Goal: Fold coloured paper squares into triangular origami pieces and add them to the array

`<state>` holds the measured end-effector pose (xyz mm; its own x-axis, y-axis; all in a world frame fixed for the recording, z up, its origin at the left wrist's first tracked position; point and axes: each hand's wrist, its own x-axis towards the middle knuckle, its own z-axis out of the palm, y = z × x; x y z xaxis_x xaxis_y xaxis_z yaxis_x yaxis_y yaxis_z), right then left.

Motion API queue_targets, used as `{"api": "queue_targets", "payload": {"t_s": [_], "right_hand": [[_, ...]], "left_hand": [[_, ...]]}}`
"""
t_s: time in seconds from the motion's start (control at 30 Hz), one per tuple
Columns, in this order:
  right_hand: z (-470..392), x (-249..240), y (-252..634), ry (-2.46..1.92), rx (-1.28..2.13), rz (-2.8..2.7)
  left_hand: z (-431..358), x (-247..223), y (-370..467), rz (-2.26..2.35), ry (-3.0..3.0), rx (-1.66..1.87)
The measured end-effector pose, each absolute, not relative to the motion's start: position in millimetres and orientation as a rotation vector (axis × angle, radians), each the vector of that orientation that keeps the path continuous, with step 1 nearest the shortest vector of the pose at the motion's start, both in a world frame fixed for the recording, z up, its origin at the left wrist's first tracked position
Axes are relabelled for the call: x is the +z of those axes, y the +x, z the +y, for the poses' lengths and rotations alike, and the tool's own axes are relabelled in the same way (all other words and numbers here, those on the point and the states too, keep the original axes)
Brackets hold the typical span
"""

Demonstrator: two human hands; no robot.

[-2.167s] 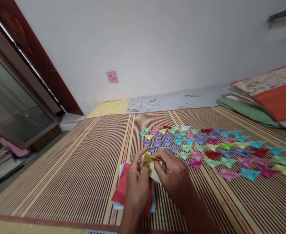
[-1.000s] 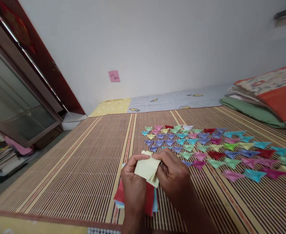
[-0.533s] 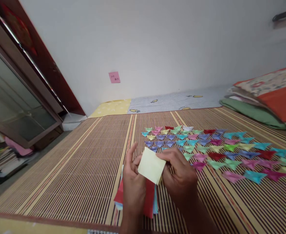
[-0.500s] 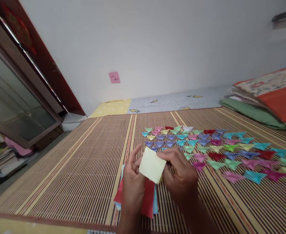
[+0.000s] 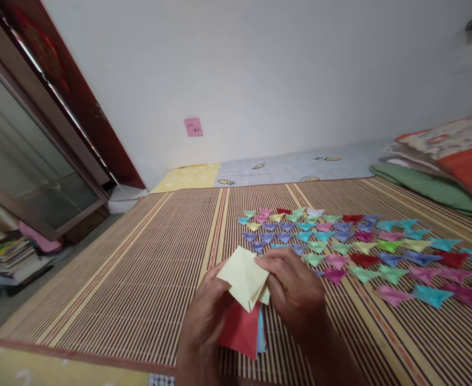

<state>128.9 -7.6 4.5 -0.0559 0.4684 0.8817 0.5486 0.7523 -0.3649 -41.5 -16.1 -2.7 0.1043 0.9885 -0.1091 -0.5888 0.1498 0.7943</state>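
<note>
A pale yellow folded paper (image 5: 241,276) is held up between both hands, its layers parting at the lower right and a crease down its middle. My left hand (image 5: 203,311) is closed on its left edge, thumb in front and the other fingers hidden behind. On the right edge, my right hand (image 5: 294,287) pinches the paper with thumb and forefinger. Beneath the hands lies a stack of square coloured paper (image 5: 241,331), red on top with blue edges showing; my left hand and wrist cover part of it.
Several rows of small folded paper boats (image 5: 364,260) in many colours cover the right of the striped bamboo mat (image 5: 111,289). Folded bedding (image 5: 432,187) is piled at the far right. A pink note (image 5: 193,127) is stuck on the wall behind.
The yellow paper has gone from a flat square to a partly opened, creased shape. My left hand has shifted left, its fingers now behind the paper. The view has turned slightly left.
</note>
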Motion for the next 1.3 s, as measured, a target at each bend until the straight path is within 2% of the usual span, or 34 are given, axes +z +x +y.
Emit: {"api": "queue_targets", "payload": {"t_s": [0.27, 0.53, 0.7, 0.87, 1.17, 1.3], "right_hand": [[-5, 3, 128, -0.823, 0.031, -1.647], [-8, 8, 127, -0.868, 0.358, -1.603], [-8, 6, 128, -0.986, 0.751, -1.401], [-4, 4, 129, -0.913, 1.106, -1.147], [-3, 2, 127, -0.868, 1.086, -1.206], [-4, 2, 125, -0.849, 1.122, -1.155]], "left_hand": [[-15, 12, -44, 0.656, 0.77, 1.23], [-8, 13, -23, 0.702, 0.715, 1.183], [-9, 11, -17, 0.732, 0.746, 1.261], [-9, 9, -18, 0.833, 0.922, 1.409], [-12, 11, -13, 0.98, 1.063, 1.562], [-13, 12, -13, 1.026, 1.153, 1.526]]}}
